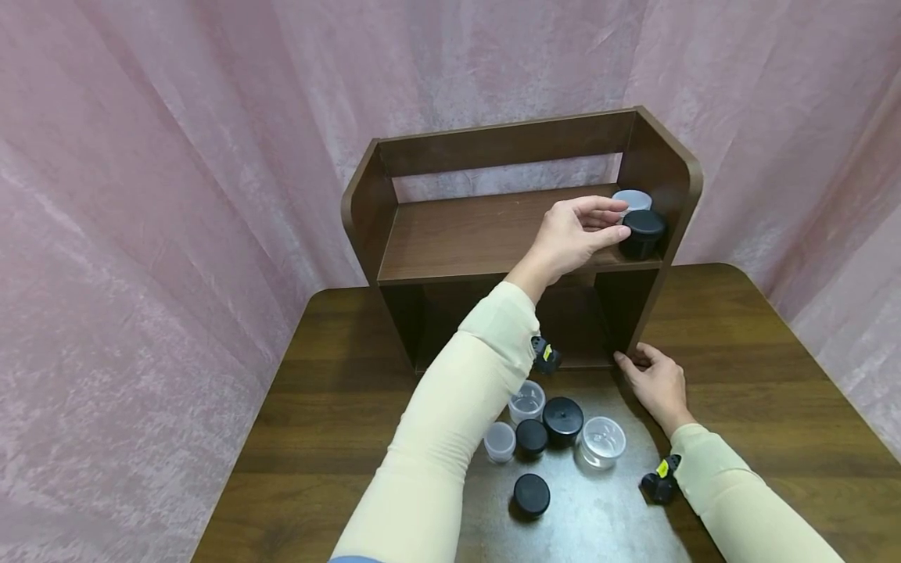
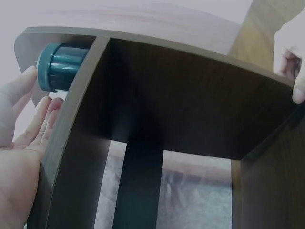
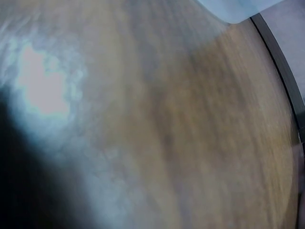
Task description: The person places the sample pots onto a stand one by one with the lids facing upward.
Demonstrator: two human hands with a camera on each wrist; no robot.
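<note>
A brown wooden shelf (image 1: pixel 493 234) stands on the table. On the right end of its upper board sits a black lidded jar (image 1: pixel 643 234), in front of a jar with a whitish lid (image 1: pixel 634 199). My left hand (image 1: pixel 572 234) is beside the black jar, thumb close to its lid; in the left wrist view the fingers spread loosely around it without gripping. Down at the foot of the right side panel, my right hand (image 1: pixel 655 383) holds the panel's front edge, thumb in front and fingers on the outer side. The right wrist view shows mostly blurred tabletop.
On the table before the shelf stand black-lidded jars (image 1: pixel 562 418), one of them (image 1: pixel 531 496) nearer me, and several clear containers (image 1: pixel 601 442). Black wrist cameras (image 1: pixel 660 481) hang beneath both sleeves. Pink curtains (image 1: pixel 176 195) hang behind the table.
</note>
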